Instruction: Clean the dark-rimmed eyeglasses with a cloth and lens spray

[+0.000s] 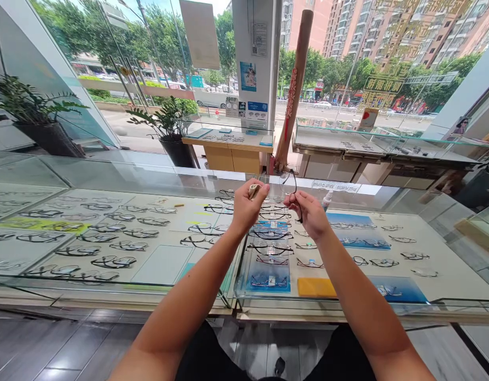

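Above the glass display counter (149, 177), my left hand (246, 206) is closed round a small beige folded thing, perhaps a cloth (253, 191), most of which the fingers cover. My right hand (311, 214) grips a pair of dark-framed eyeglasses (295, 182) by the frame, with one lens tilted up above the fingers and a temple arm hanging below. The two hands are a short way apart, and the beige thing does not touch the glasses. Just beyond my right hand stands a small white spray bottle (327, 200) on the counter.
Rows of eyeglasses (113, 261) lie inside the glass cases. A yellow block (316, 287) is in the right case. Behind the counter stand a potted plant (177, 140), a low display cabinet (232, 153) and a leaning wooden post (294, 95) near the window.
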A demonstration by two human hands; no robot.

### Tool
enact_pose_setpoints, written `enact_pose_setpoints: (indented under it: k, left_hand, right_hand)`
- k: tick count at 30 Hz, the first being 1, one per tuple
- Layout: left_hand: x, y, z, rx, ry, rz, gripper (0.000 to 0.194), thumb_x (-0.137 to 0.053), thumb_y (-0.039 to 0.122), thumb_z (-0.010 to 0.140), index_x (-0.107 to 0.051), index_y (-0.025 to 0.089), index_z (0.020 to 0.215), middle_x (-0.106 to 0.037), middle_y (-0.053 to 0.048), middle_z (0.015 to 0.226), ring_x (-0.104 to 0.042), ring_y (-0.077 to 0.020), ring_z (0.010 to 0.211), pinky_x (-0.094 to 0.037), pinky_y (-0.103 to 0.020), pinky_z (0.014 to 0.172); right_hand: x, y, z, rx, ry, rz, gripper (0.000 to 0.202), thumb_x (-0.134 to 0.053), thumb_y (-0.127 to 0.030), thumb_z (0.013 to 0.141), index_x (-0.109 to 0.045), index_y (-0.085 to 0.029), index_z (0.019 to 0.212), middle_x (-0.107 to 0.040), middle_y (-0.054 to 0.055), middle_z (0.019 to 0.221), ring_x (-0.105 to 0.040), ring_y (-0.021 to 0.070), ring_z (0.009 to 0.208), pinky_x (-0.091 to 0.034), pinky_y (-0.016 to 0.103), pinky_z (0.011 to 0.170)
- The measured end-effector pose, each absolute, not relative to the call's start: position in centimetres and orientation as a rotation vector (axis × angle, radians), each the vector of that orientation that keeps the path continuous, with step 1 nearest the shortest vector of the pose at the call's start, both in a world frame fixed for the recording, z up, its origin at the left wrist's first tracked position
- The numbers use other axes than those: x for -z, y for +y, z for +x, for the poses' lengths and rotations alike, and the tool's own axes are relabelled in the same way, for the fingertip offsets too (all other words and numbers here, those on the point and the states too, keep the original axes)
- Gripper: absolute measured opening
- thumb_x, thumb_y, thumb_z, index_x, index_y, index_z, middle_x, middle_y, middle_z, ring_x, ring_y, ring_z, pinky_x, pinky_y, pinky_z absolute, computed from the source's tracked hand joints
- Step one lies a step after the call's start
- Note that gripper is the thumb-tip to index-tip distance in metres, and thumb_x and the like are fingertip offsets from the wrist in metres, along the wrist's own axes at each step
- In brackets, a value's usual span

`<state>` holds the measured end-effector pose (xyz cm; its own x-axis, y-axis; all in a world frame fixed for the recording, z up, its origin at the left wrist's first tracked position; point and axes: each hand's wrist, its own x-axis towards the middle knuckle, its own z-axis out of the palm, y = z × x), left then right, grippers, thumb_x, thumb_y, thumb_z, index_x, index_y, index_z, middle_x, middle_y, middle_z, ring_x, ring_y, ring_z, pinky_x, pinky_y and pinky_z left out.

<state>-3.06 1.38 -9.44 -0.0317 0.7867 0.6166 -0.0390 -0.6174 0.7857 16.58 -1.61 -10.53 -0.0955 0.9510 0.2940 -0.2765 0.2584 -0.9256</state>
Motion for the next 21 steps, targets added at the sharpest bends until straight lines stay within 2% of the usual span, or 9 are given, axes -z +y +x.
enact_pose_setpoints:
  k: [3,6,12,14,19,21]
  left_hand:
    - [9.4,1.7,-3.0,-1.653,0.683,1.477,0.024,-0.075,0.045,0.085,-0.072,0.021,0.090,-0.048,0.002,0.070,-0.040,-0.0137,0.061,-0.032,-0.028,0.057]
    - [9.7,2.5,-3.0,-1.577,0.619,1.285,0.034,-0.069,0.040,0.080,-0.077,0.022,0.108,-0.057,-0.001,0.082,-0.046,-0.0142,0.065,-0.040,-0.027,0.058]
    - [10.4,3.5,-3.0,-1.511,0.718,1.158,0.041,-0.072,0.039,0.088,-0.079,0.023,0.125,-0.063,-0.001,0.086,-0.055,-0.0137,0.068,-0.046,-0.025,0.061]
    - [10.6,3.7,-3.0,-1.534,0.748,1.171,0.041,-0.077,0.042,0.089,-0.079,0.022,0.125,-0.068,-0.002,0.090,-0.057,-0.0137,0.071,-0.048,-0.025,0.064]
    - [10.9,3.6,-2.9,-1.713,0.759,1.350,0.035,-0.088,0.049,0.087,-0.080,0.019,0.103,-0.079,-0.006,0.099,-0.069,-0.0175,0.088,-0.056,-0.030,0.083]
    - [10.8,3.5,-2.9,-1.757,0.751,1.336,0.038,-0.093,0.050,0.083,-0.078,0.018,0.098,-0.079,-0.007,0.096,-0.070,-0.0179,0.087,-0.056,-0.031,0.084]
  right_hand:
    - [10.5,-1.6,16.6,-1.200,-1.225,-0.753,0.040,-0.082,-0.062,0.086,-0.068,-0.025,0.081,-0.076,0.006,0.096,-0.062,0.0212,0.092,-0.049,0.038,0.087]
    - [10.5,-1.6,16.6,-1.189,-1.242,-0.762,0.041,-0.081,-0.064,0.085,-0.068,-0.025,0.081,-0.075,0.006,0.096,-0.061,0.0214,0.091,-0.049,0.038,0.088]
    - [10.6,-1.8,16.4,-1.158,-1.301,-0.775,0.041,-0.079,-0.065,0.088,-0.069,-0.026,0.081,-0.075,0.006,0.095,-0.060,0.0224,0.091,-0.047,0.039,0.090]
    - [10.7,-1.8,16.1,-1.132,-1.342,-0.777,0.041,-0.079,-0.065,0.089,-0.070,-0.026,0.081,-0.075,0.005,0.093,-0.060,0.0225,0.091,-0.046,0.039,0.090]
    - [11.1,-2.0,15.3,-1.061,-1.458,-0.807,0.043,-0.076,-0.068,0.092,-0.073,-0.026,0.082,-0.075,0.005,0.089,-0.060,0.0235,0.092,-0.048,0.041,0.094]
    - [11.2,-2.0,15.1,-1.040,-1.461,-0.835,0.043,-0.075,-0.068,0.092,-0.073,-0.026,0.082,-0.076,0.005,0.089,-0.061,0.0236,0.093,-0.049,0.041,0.096]
